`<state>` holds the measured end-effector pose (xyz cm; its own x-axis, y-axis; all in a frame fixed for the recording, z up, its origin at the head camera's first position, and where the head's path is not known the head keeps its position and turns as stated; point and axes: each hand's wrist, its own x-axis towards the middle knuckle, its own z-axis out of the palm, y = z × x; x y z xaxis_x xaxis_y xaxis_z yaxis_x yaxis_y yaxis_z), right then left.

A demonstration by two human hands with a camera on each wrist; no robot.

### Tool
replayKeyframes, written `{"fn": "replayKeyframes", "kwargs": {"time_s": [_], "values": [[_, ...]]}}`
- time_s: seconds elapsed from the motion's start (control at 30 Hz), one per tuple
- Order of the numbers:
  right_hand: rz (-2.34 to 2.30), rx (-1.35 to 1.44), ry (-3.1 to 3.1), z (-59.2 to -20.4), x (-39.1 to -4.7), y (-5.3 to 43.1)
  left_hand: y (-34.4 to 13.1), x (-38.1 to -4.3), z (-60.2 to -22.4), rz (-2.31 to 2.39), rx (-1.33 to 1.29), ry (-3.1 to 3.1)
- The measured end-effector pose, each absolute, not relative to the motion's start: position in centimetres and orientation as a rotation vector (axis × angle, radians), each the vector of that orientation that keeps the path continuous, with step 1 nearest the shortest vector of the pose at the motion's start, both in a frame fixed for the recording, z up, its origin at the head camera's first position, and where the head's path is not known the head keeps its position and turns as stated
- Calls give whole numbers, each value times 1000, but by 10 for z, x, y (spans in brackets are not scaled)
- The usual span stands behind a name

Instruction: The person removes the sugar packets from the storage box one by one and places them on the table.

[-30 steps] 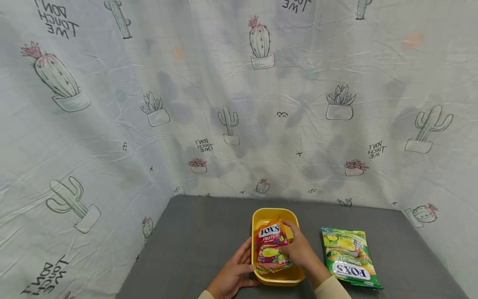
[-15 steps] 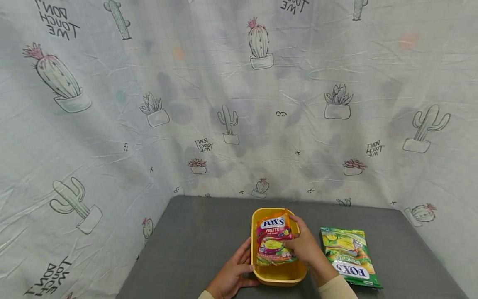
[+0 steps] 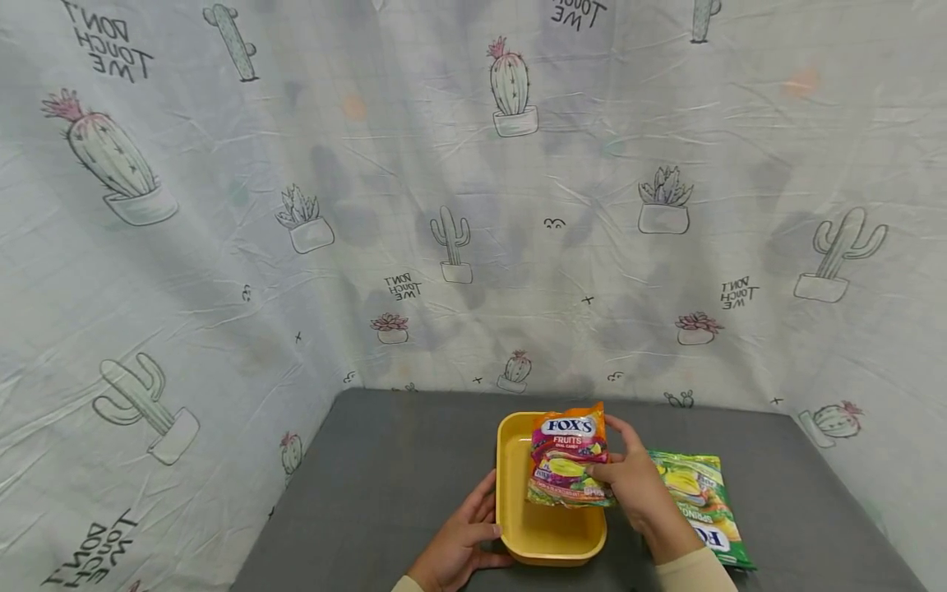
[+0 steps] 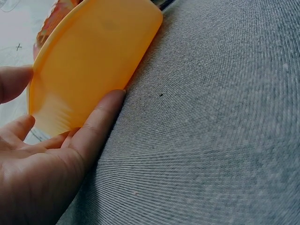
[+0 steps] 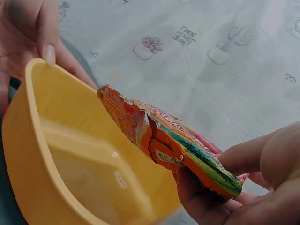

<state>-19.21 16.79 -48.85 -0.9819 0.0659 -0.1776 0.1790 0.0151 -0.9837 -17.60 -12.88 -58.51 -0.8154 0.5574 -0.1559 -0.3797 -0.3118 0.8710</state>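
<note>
A yellow plastic container (image 3: 551, 538) stands on the grey table. My left hand (image 3: 466, 534) grips its left side, with a digit resting on the rim and others along the outer wall. My right hand (image 3: 644, 489) pinches an orange and purple bag of fruit candy (image 3: 565, 460) by its right edge, thumb on the front. In the head view the bag overlaps the container's back right part. The right wrist view has the bag (image 5: 164, 145) tilted above the opening, and the container's inside (image 5: 89, 154) shows a bare floor.
A green bag of candy (image 3: 710, 506) lies on the grey table (image 3: 399, 460) to the right, partly hidden behind my right forearm. A white curtain (image 3: 414, 164) printed with cacti closes off the back and both sides.
My right hand has raised the fruit candy bag out of the container and moved it right and away from me. My left hand has stayed at the container's side.
</note>
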Motion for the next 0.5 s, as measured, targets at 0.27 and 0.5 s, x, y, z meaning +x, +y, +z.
{"fn": "replayKeyframes", "kwargs": {"time_s": [0.27,0.5], "values": [[-2119,321,2199,-487,-189,188,-130,-176,-586,2151,258,1357],[-2138,368,2201,-485,-187,199,-129,-177,-586,2146,265,1353]]}}
